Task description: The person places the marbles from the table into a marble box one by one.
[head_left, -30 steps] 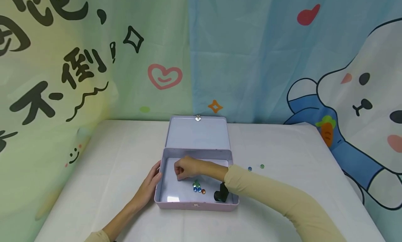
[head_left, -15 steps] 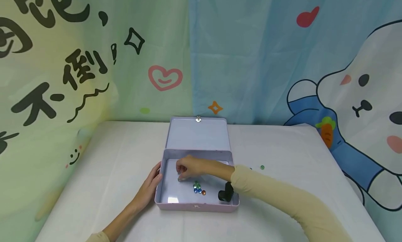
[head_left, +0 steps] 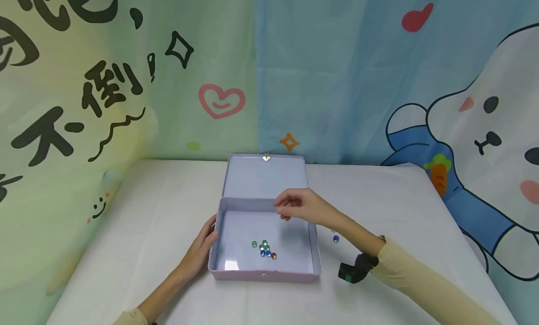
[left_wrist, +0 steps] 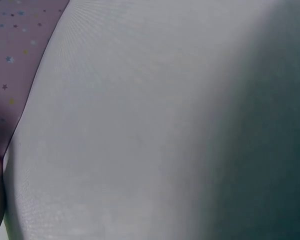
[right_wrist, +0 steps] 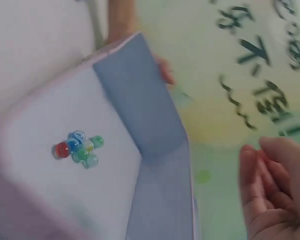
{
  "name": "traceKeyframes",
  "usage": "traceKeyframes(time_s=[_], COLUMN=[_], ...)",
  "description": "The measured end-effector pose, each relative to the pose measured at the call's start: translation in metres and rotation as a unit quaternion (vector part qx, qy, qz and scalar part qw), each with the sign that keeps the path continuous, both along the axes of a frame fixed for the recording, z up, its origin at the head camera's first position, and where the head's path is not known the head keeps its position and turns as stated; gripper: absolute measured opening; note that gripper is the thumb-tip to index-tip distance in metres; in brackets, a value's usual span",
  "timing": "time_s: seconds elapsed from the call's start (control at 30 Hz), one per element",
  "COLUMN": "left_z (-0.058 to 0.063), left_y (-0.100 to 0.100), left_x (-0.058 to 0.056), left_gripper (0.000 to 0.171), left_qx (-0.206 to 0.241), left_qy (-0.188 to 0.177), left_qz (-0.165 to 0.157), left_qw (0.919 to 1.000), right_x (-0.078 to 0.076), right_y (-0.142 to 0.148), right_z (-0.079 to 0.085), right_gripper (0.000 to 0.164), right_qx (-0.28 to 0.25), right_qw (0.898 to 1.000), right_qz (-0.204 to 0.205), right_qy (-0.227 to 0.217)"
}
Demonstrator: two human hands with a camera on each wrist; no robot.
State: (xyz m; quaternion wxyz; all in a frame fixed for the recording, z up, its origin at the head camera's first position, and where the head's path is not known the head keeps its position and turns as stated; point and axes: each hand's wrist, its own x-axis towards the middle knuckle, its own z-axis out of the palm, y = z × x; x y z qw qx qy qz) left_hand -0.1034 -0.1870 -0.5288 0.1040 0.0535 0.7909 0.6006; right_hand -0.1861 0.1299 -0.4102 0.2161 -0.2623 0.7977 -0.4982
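Observation:
A lilac tin box (head_left: 216, 269) stands with its lid (head_left: 265, 177) raised at the back. Inside, several glass marbles (head_left: 265, 248) in green and blue lie clustered with an orange marble (head_left: 273, 256). One green marble (head_left: 254, 244) sits slightly apart to their left. My left hand (head_left: 201, 247) rests against the box's outer left wall; in the left wrist view only part of it shows. Over the box's back right corner hovers my right hand (head_left: 305, 205), fingers loosely bent. In the right wrist view, nothing shows between its thumb and fingertips (right_wrist: 248, 152).
On the white tablecloth (head_left: 177, 189), right of the box, lies a dark blue marble (head_left: 336, 239). Another small marble (head_left: 333, 230) peeks out beside my right forearm. A black wrist camera (head_left: 355, 269) is strapped to that arm. A printed curtain (head_left: 316, 81) hangs behind the table.
My right hand has let go of the green marble inside the box, then risen and moved right toward the back corner. My left hand has stayed at the left wall.

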Motion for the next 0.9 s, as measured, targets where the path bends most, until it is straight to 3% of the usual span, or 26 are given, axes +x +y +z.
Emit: traceKeyframes(time_s=[0.17, 0.3, 0.43, 0.57, 0.67, 0.9], left_z=[0.004, 0.005, 0.005, 0.004, 0.002, -0.002], left_y=[0.001, 0.001, 0.000, 0.000, 0.000, 0.002], left_x=[0.000, 0.000, 0.000, 0.000, 0.001, 0.001], left_gripper=[0.053, 0.053, 0.053, 0.053, 0.053, 0.054], left_qx=[-0.004, -0.008, -0.005, 0.001, 0.002, 0.005], left_qy=[0.007, 0.006, -0.001, -0.011, -0.015, -0.020], left_qz=[0.001, -0.001, -0.001, 0.004, 0.010, 0.011], left_qw=[1.0000, 1.0000, 1.0000, 0.9999, 0.9998, 0.9997], right_x=[0.014, 0.027, 0.040, 0.042, 0.038, 0.030], right_y=[0.058, 0.101, 0.132, 0.157, 0.172, 0.184], right_z=[-0.009, -0.031, -0.052, -0.066, -0.076, -0.095], right_gripper=[0.034, 0.036, 0.034, 0.031, 0.031, 0.033], right_qx=[-0.044, -0.038, 0.028, 0.099, 0.129, 0.152], right_qw=[0.990, 0.979, 0.974, 0.952, 0.939, 0.942], right_qz=[-0.132, -0.197, -0.223, -0.274, -0.299, -0.282], right_qy=[-0.024, -0.025, 0.021, 0.091, 0.115, 0.100])
